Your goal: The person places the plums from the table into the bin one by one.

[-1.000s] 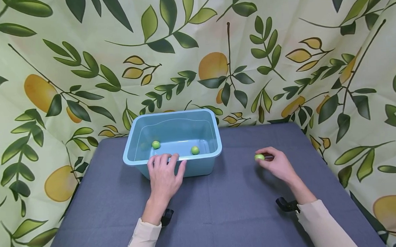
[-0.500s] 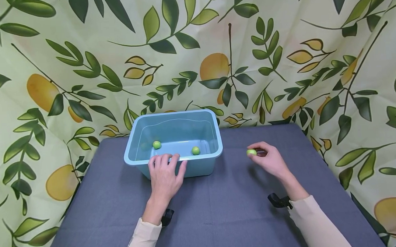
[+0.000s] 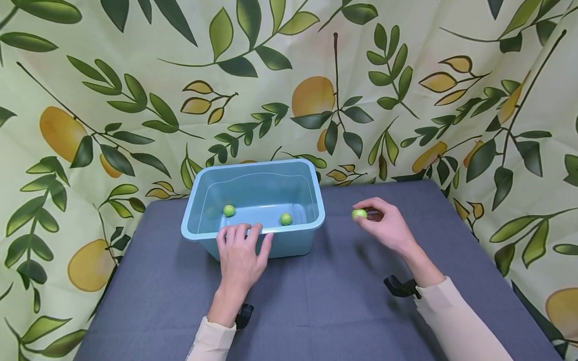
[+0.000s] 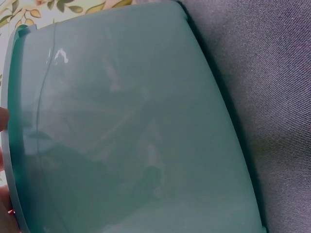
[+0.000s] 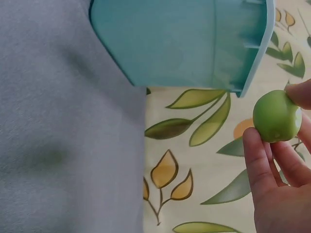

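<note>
A light blue plastic tub (image 3: pixel 301 239) stands on the table; its outer wall (image 4: pixel 131 121) fills much of the left wrist view. My left hand (image 3: pixel 239 263) grips the near rim with its fingers hooked over the edge. Inside the tub lie two small round green fruits, one at the left (image 3: pixel 229 210) and another at the right (image 3: pixel 286 219). To the right of the tub, my right hand (image 3: pixel 388 224) pinches a third small green fruit (image 5: pixel 277 116) between thumb and fingertips, held above the table.
A dark grey-blue cloth covers the table (image 3: pixel 314 319). Behind and along both sides hangs a fabric backdrop (image 3: pixel 266 95) printed with leaves and orange fruit; the tub's far side stands close to it. Each wrist wears a black camera mount, such as the right one (image 3: pixel 400 286).
My right hand has moved leftward and away from me, carrying the green fruit closer to the tub and higher in the head view. The left hand and tub hold still.
</note>
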`<state>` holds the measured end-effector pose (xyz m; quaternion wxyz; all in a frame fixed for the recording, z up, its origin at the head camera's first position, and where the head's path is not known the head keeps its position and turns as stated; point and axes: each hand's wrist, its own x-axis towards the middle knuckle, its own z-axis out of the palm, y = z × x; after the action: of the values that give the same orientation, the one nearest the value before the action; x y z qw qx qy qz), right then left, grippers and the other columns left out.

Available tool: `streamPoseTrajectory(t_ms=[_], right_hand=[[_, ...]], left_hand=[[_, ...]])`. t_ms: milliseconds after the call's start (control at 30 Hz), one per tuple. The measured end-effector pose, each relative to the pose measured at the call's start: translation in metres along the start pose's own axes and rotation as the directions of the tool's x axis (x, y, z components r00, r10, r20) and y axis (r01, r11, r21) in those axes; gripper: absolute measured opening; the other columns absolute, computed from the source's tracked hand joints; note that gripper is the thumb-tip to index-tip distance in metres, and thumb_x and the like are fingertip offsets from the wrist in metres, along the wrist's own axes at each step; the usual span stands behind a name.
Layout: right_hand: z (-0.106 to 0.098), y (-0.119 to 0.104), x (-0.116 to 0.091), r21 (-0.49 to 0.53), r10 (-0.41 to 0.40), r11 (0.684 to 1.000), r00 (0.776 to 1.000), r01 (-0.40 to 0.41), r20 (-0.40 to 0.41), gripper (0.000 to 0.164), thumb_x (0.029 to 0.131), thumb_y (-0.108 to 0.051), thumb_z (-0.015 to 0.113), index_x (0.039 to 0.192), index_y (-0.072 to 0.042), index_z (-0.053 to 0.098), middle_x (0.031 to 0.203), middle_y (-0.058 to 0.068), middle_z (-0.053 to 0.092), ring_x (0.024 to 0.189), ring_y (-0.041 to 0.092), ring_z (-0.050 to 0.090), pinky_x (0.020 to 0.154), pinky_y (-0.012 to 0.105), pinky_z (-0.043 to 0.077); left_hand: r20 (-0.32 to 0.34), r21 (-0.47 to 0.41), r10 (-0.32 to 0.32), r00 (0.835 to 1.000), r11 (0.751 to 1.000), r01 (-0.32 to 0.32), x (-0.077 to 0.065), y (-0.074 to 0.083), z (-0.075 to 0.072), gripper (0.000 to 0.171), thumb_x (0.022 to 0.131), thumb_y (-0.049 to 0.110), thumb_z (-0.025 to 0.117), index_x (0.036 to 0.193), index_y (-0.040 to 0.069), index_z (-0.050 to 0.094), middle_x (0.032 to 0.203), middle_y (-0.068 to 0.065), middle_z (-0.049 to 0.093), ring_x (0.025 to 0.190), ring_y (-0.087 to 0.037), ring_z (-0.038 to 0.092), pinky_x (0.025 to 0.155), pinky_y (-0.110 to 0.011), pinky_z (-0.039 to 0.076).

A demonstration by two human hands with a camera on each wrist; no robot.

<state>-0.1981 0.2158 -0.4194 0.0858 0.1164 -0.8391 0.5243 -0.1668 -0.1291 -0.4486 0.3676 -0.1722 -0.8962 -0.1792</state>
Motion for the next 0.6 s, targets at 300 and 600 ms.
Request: streamPoseTrajectory(t_ms=[300,600], right_hand=[[0.004,-0.015,0.009,-0.002,-0.045,0.999,0.999,0.045,0.006,0.026,0.093,-0.019,0.075,0.115,-0.005,0.073,0.114,0.010,0.066,0.096,0.020,0.062,0.084,0.018,0.050],[0.012,-0.029,0.018,0.025,-0.093,0.995,0.996,0.092,0.018,0.025,0.092,-0.015,0.076,0.115,-0.004,0.072,0.112,0.009,0.066,0.098,0.019,0.060,0.088,0.026,0.053]], left_hand=[[-0.011,0.001,0.012,1.000,1.000,-0.012,0.001,0.000,0.000,0.043,0.104,0.044,0.048,0.108,0.008,0.072,0.099,-0.015,0.065,0.095,-0.037,0.056,0.096,-0.058,0.036],[-0.012,0.003,0.012,1.000,1.000,-0.012,0.001,0.000,0.000,0.043,0.104,0.043,0.048,0.108,0.008,0.072,0.100,-0.015,0.065,0.095,-0.036,0.057,0.096,-0.059,0.036]])
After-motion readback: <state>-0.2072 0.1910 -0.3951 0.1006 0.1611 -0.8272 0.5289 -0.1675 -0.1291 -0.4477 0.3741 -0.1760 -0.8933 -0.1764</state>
